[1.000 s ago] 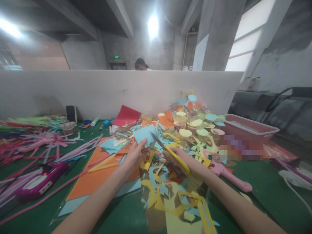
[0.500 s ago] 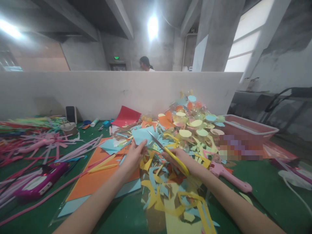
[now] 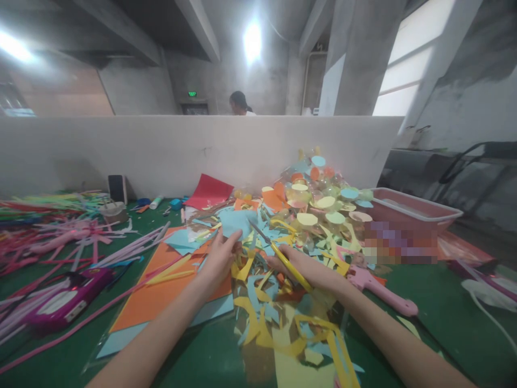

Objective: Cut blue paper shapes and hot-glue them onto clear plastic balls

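Note:
A light blue sheet of paper (image 3: 233,222) is pinched between the thumb and fingers of my left hand (image 3: 223,251). My right hand (image 3: 297,264) grips yellow-handled scissors (image 3: 288,264), whose dark blades point up and left to the paper's right edge. Whether the blades are around the edge or just beside it, I cannot tell. Under both hands lies a heap of yellow and blue paper scraps (image 3: 258,302). Orange sheets (image 3: 141,299) lie by my left forearm. A pink glue gun (image 3: 383,293) rests beside my right forearm.
Behind the scraps, clear balls with round paper pieces (image 3: 307,220) are piled against a white partition (image 3: 161,145). A pink bin (image 3: 420,207) stands at the right. On the left are pipe cleaners (image 3: 133,249), a purple device (image 3: 70,299) and a phone (image 3: 117,188). A person (image 3: 240,102) is beyond the partition.
The blue paper has turned slightly in my left hand. The scissors have shifted a little, their blades now looking closer together at the paper's edge.

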Motion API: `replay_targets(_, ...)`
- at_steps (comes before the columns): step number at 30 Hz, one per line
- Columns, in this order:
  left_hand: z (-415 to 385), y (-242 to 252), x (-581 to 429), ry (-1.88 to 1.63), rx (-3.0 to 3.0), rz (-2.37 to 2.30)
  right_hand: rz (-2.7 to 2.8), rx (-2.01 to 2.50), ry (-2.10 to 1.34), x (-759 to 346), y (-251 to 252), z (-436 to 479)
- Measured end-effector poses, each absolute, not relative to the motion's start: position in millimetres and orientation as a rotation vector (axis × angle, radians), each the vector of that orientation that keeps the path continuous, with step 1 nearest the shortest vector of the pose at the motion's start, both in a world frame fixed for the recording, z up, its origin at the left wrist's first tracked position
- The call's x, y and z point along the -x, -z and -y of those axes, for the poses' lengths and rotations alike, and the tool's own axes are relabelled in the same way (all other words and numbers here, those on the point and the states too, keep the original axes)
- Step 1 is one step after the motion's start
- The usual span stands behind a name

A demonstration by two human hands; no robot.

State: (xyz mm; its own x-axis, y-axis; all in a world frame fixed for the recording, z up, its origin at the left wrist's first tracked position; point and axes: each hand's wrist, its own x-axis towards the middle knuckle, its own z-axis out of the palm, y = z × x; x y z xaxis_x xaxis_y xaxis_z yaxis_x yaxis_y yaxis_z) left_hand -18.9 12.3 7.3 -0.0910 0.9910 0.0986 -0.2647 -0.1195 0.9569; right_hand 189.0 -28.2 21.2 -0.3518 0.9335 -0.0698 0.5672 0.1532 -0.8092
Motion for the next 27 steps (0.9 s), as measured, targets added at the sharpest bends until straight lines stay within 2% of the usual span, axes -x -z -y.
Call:
replay_targets(13,-5.6,-16.6,16.7,-1.377,-1.098,-1.027,1.968,1.406,-1.017,-188.0,-23.5,22.3)
replay_targets(19,-2.2,-23.4,13.5,-1.454,-1.024,-0.978,1.981,1.396,-0.963,-185.8,-32.7,26.5)
replay_targets(27,-3.4,-24.2,13.8,-1.396,-0.886,-0.925,2.006,1.349,-0.964,-190.5,-18.8,16.3)
